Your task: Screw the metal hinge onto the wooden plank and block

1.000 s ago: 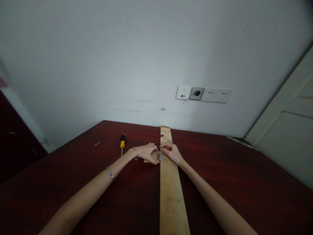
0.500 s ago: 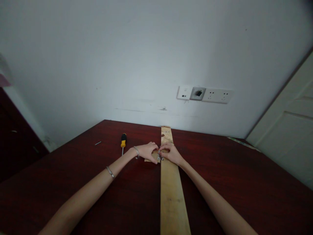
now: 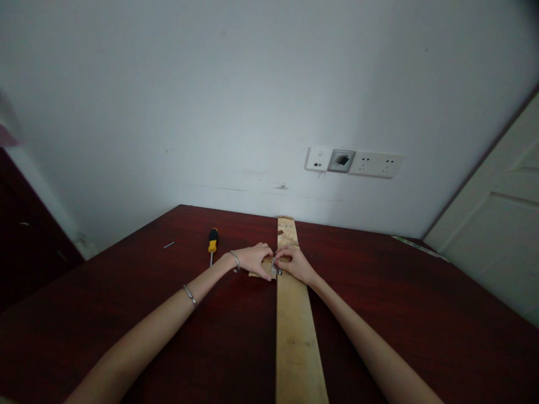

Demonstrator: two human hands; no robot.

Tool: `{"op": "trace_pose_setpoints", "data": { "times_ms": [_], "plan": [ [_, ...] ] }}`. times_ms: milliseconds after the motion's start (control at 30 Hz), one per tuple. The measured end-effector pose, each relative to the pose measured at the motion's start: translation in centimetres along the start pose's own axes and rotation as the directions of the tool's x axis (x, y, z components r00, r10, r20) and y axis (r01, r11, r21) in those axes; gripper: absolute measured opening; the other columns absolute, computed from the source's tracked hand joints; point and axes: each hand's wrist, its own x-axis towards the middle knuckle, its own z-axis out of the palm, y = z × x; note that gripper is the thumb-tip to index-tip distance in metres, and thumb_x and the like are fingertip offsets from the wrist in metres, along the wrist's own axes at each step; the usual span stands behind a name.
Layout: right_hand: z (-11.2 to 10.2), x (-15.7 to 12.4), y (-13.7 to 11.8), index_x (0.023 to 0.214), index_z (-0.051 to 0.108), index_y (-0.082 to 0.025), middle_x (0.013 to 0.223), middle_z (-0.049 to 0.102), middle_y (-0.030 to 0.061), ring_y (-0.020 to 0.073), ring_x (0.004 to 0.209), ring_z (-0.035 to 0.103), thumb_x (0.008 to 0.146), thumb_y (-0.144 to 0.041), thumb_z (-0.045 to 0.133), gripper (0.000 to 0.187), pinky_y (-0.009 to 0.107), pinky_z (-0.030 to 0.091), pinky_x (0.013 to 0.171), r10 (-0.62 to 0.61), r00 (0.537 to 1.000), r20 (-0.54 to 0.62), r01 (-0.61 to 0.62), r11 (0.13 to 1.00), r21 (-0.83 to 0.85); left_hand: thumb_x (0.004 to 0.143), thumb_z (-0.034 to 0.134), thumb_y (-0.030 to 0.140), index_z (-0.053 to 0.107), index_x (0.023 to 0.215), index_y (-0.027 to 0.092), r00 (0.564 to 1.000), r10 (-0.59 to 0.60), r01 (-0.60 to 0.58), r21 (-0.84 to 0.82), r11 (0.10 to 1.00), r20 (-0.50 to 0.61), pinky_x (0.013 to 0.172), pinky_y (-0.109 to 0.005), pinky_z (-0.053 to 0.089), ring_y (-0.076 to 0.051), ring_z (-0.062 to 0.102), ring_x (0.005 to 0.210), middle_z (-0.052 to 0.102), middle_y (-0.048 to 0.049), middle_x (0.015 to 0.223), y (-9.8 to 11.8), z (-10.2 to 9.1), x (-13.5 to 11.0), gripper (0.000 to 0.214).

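Note:
A long pale wooden board point(image 3: 297, 336) lies on the dark red table, running away from me to the wall. Against its left edge sits a small wooden block point(image 3: 266, 269), partly covered by my left hand point(image 3: 255, 261), whose thumb and fingers curve around it. A small silver metal hinge point(image 3: 273, 270) spans the seam between block and board. My right hand point(image 3: 295, 264) rests on the board, thumb and forefinger pinched at the hinge's upper end; the fingertips partly hide it.
Left of my hands lies a screwdriver point(image 3: 213, 242) with a yellow and black handle. Farther left is a thin metal screw or bit point(image 3: 169, 244). The wall behind carries a row of sockets point(image 3: 353, 163). A pale door point(image 3: 501, 224) stands at the right.
Both hands stay in nearly the same place, with the right fingers shifting very slightly at the hinge. Block, board and screwdriver have not moved.

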Motion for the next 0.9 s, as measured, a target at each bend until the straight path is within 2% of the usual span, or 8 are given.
{"op": "trace_pose_setpoints", "data": {
  "times_ms": [467, 667, 800, 900],
  "plan": [
    [0.0, 0.0, -0.2, 0.070, 0.069, -0.021, 0.088, 0.066, 0.0028, 0.0190, 0.086, 0.060, 0.069, -0.018, 0.065, 0.005, 0.035, 0.043, 0.087, 0.036, 0.999, 0.016, -0.036, 0.999, 0.005, 0.062, 0.075, 0.054, 0.053, 0.099, 0.015, 1.000, -0.009, 0.009, 0.007, 1.000, -0.017, 0.074, -0.026, 0.039, -0.022, 0.047, 0.091, 0.049, -0.0055, 0.095, 0.1, 0.1, 0.0, 0.057],
    [-0.1, -0.1, -0.6, 0.100, 0.066, -0.020, 0.094, 0.067, 0.0038, 0.0190, 0.086, 0.060, 0.069, -0.026, 0.068, 0.032, 0.034, 0.046, 0.083, 0.093, 0.994, -0.051, -0.090, 0.994, 0.058, 0.064, 0.075, 0.055, 0.053, 0.104, 0.015, 1.000, 0.003, -0.003, -0.014, 1.000, -0.005, 0.078, -0.027, 0.040, -0.022, 0.047, 0.094, 0.051, -0.0066, 0.099, -0.2, 0.2, 0.0, 0.060],
    [-0.3, -0.3, -1.0, 0.099, 0.064, -0.019, 0.089, 0.067, 0.0038, 0.0177, 0.081, 0.061, 0.078, -0.033, 0.059, 0.026, 0.031, 0.047, 0.076, 0.143, 0.984, -0.105, -0.131, 0.985, 0.110, 0.064, 0.074, 0.056, 0.053, 0.105, 0.015, 1.000, 0.000, 0.000, -0.017, 1.000, 0.000, 0.078, -0.027, 0.039, -0.023, 0.047, 0.094, 0.051, -0.0065, 0.099, -0.3, 0.3, 0.0, 0.062],
    [-0.4, -0.3, -1.1, 0.097, 0.064, -0.018, 0.090, 0.068, 0.0039, 0.0178, 0.080, 0.061, 0.079, -0.032, 0.057, 0.024, 0.031, 0.047, 0.075, 0.160, 0.980, -0.123, -0.143, 0.981, 0.134, 0.064, 0.074, 0.055, 0.054, 0.106, 0.015, 1.000, 0.003, -0.003, -0.016, 1.000, 0.000, 0.076, -0.027, 0.039, -0.023, 0.047, 0.094, 0.051, -0.0062, 0.098, -0.2, 0.2, 0.0, 0.061]
  ]
}}
